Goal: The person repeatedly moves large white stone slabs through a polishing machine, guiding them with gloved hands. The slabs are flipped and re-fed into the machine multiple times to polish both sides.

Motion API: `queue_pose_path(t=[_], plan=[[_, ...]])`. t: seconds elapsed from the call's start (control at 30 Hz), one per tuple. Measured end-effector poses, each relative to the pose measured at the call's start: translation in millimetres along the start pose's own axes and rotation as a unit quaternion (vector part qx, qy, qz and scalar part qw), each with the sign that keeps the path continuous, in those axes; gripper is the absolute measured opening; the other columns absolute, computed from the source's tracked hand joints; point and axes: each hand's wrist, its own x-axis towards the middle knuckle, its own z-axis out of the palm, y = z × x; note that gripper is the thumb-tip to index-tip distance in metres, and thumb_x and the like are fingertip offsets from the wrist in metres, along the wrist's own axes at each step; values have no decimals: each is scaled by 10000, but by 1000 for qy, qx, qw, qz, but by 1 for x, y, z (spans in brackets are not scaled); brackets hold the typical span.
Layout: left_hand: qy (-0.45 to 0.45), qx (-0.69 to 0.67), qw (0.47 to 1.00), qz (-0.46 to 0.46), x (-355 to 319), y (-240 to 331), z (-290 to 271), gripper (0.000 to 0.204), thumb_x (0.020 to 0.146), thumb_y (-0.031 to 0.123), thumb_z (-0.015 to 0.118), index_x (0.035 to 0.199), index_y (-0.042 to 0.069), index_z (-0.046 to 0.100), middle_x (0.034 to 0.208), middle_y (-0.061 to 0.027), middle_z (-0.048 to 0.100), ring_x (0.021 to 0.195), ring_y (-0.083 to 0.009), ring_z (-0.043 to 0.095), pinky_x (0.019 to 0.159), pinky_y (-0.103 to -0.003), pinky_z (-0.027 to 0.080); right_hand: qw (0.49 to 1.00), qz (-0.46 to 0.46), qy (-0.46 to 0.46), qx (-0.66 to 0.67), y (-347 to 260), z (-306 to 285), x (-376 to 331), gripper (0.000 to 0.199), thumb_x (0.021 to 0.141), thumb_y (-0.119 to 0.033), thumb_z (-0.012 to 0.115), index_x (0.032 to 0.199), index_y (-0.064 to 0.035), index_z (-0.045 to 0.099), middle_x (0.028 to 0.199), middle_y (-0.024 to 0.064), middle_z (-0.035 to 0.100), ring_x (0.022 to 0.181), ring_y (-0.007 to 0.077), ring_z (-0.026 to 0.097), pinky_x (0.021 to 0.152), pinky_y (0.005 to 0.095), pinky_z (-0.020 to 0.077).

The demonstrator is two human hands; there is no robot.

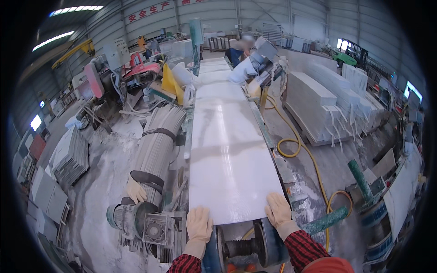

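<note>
A long, polished white stone slab (230, 182) with grey bands lies flat on a conveyor machine, its near end toward me. My left hand (199, 225), in a cream work glove, grips the near left corner, fingers bent against the edge. At the near right corner, my right hand (278, 211) in a matching glove holds the slab's side, fingertips over its top. Both thumbs are partly hidden. Just below the slab's end, a dark roller (243, 247) sits between blue side plates of the machine.
On the left stand a motor (125, 220) with a loose glove (136, 190) on it and a strapped bundle of strips (157, 150). A yellow hose (314, 166) runs along the right floor, near stacked stone blocks (309, 91). A person (234, 53) is at the far end.
</note>
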Motion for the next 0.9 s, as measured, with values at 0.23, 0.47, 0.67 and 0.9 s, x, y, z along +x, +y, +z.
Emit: queue_pose_path(t=[0.23,0.47,0.67,0.9], plan=[[-70,-26,996,-42,0,7,-10,497,900,246,769,1363,85,683,1436,-213,629,1288,-470,559,1122,-574,447,1000,-2,-21,-14,0,-7,-3,490,970,-240,659,1377,32,641,1360,272,669,1275,476,615,1163,564,460],[-64,-10,997,-44,-15,0,2,499,925,260,762,1391,99,683,1490,-221,624,1352,-491,547,1191,-595,417,998,37,-30,-32,-16,-20,3,463,939,-261,691,1311,12,652,1306,246,653,1247,458,596,1124,579,459],[-63,0,997,-41,-22,0,2,500,945,280,745,1408,105,677,1514,-230,612,1376,-505,534,1203,-603,405,999,37,-12,-21,-13,-18,-3,476,929,-275,706,1317,-4,651,1312,238,640,1238,463,593,1122,595,453],[-36,16,999,-16,-16,7,-6,459,919,262,744,1341,95,678,1419,-196,641,1273,-450,560,1125,-557,437,999,41,-14,-31,-9,-14,-9,477,939,-283,702,1328,-12,651,1331,238,638,1240,460,594,1119,594,456]])
